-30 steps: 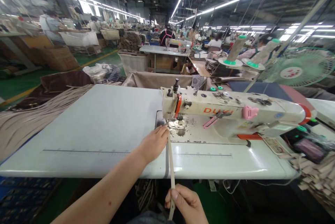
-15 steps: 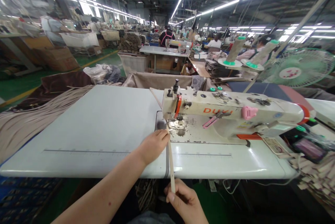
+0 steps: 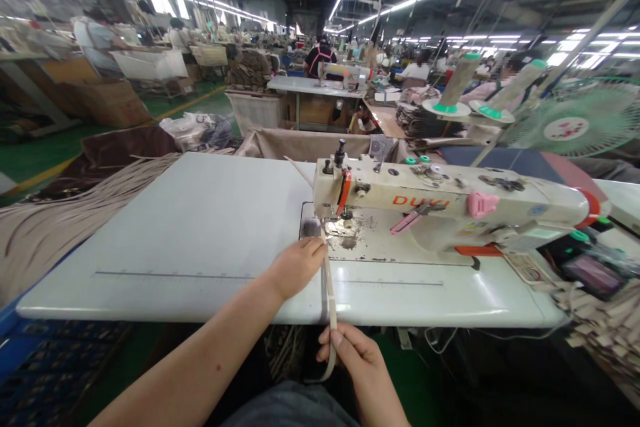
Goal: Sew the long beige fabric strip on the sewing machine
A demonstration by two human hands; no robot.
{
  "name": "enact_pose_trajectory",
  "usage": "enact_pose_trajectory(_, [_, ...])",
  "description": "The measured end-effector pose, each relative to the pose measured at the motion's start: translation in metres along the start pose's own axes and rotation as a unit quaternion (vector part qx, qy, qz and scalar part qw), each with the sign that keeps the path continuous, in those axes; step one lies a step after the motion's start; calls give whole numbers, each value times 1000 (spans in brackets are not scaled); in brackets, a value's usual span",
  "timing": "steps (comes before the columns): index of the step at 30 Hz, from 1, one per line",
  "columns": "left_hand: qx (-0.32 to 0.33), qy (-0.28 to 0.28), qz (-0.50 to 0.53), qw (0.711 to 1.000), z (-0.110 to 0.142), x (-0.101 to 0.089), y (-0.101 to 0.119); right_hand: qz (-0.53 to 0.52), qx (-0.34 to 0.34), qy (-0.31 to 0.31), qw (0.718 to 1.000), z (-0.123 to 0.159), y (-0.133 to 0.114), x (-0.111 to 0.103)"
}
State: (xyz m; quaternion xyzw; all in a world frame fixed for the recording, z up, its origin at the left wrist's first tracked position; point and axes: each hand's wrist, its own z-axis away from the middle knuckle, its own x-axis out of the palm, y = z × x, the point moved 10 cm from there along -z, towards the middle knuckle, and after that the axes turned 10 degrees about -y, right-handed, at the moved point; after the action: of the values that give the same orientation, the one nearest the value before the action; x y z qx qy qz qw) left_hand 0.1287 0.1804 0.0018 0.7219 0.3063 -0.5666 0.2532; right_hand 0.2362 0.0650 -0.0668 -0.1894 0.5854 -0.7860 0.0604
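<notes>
A narrow beige fabric strip [image 3: 331, 287] runs from under the needle area of the white sewing machine [image 3: 425, 204] toward me, over the table's front edge. My left hand [image 3: 300, 266] lies at the strip just in front of the presser foot, fingers closed on it; the fingertips partly hide it. Below the table edge, my right hand [image 3: 353, 354] pinches the same strip between thumb and fingers, and its loose end curls down beneath. Behind the machine head, more of the strip shows on the tabletop [image 3: 200, 214].
Long beige strips [image 3: 90, 214] hang in a heap at the left. Beige pieces [image 3: 607, 334] are piled at the right. A green fan [image 3: 565, 127] and thread cones [image 3: 457, 84] stand behind the machine. A blue crate [image 3: 60, 360] sits below left. Co-workers sit farther back.
My right hand has shifted up along the strip, closer to the table edge, and the strip's lower end now shows curling below it. My left hand stays near the presser foot. The view has tilted slightly.
</notes>
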Motion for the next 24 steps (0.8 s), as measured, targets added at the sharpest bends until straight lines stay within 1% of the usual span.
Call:
enact_pose_trajectory(3, [-5, 3, 3, 1000, 0, 0, -1, -7, 17, 0, 1000, 6, -1, 2])
enact_pose_trajectory(10, [-6, 1, 5, 1000, 2, 2, -2, 6, 3, -30, 1000, 5, 7, 3])
enact_pose_trajectory(13, [-11, -5, 5, 1000, 1, 2, -3, 11, 2, -41, 999, 5, 6, 5])
enact_pose_trajectory(19, [2, -4, -3, 1000, 2, 5, -2, 28, -7, -41, 999, 5, 5, 4])
enact_pose_trajectory(24, [12, -25, -31, 999, 1, 11, 1, 47, -13, -42, 998, 6, 9, 1])
